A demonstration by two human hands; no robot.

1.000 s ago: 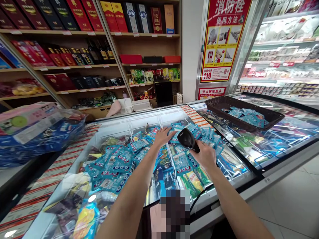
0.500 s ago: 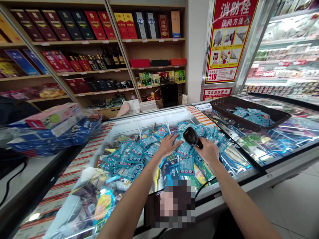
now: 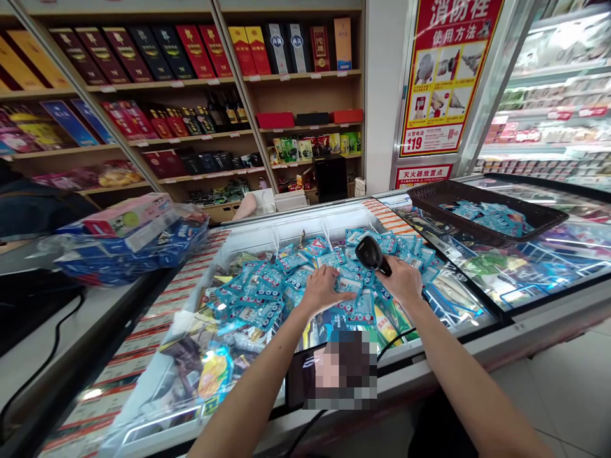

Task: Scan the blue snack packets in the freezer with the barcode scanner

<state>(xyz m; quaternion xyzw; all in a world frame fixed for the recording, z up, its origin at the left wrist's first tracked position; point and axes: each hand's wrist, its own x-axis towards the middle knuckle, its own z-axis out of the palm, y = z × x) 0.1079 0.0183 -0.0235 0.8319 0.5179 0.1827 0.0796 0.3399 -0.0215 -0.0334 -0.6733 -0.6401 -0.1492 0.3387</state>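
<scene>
My right hand (image 3: 403, 280) is wrapped round the handle of a black barcode scanner (image 3: 368, 252), whose head points up and to the left. Just left of it, my left hand (image 3: 324, 290) lies palm down over the blue packets, fingers bent forward and thumb stretched out to the right. It seems to touch the packets under it, though its fingertips partly hide the contact. Many small blue packets (image 3: 267, 280) are spread in a loose heap on the glass top of a chest freezer (image 3: 157, 407). More packaged goods show through the glass.
A dark brown tray (image 3: 539, 222) with more blue packets (image 3: 496, 216) rests on the freezer to the right. Plastic-wrapped boxes (image 3: 138, 248) stand at the left. Black cables (image 3: 57, 331) run along the left side and by the front edge. Stocked shelves (image 3: 191, 83) line the back wall.
The view has turned slightly left. My left hand has drawn back a little toward me over the packets, its thumb spreading wider. My right hand still grips the scanner.
</scene>
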